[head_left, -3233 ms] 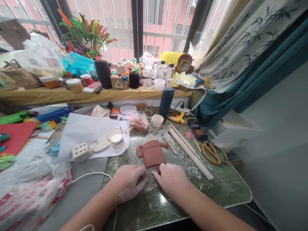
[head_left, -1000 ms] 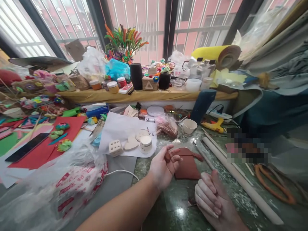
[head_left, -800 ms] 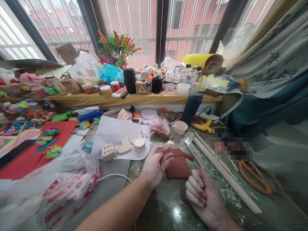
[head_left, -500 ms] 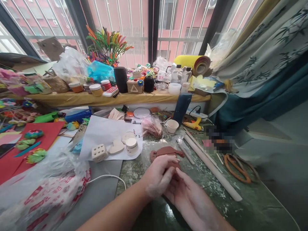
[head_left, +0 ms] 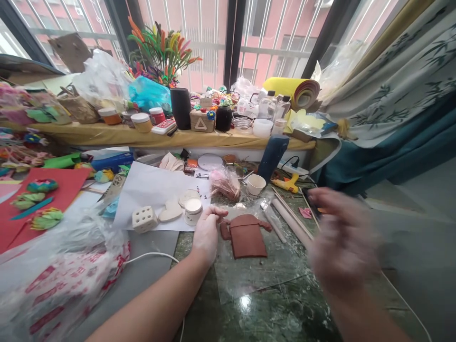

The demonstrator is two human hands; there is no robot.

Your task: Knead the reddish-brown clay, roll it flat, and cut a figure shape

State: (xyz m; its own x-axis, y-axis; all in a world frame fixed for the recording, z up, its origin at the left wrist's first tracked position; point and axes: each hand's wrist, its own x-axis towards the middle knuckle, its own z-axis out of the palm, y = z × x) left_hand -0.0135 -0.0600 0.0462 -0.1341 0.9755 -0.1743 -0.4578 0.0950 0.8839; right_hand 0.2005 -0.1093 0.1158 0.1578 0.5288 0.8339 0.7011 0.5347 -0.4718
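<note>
A flat reddish-brown clay piece [head_left: 248,240], shaped like a teapot with a handle on its left and a spout on its right, lies on a clear plastic sheet [head_left: 245,280]. Just left of the clay handle is my left hand [head_left: 206,235], its fingers bent and drawn together; whatever they may hold is hidden. My right hand [head_left: 344,242] is raised at the right, past the long pale rolling rod [head_left: 290,219]. Motion smears its fingers, so their state does not show. Beside the clay spout lies a shorter clear stick [head_left: 274,223].
White paper [head_left: 135,194] at left carries a dice-like block [head_left: 144,218], a heart shape [head_left: 171,210] and a small jar [head_left: 193,211]. Behind the clay stand a paper cup [head_left: 255,184] and a blue bottle [head_left: 273,156]. A yellow glue gun [head_left: 286,183] and a plastic bag [head_left: 71,280] flank the work area.
My hands were together over the clay and are now apart. The left has moved left beside the handle; the right has swung out right, uncovering the clay.
</note>
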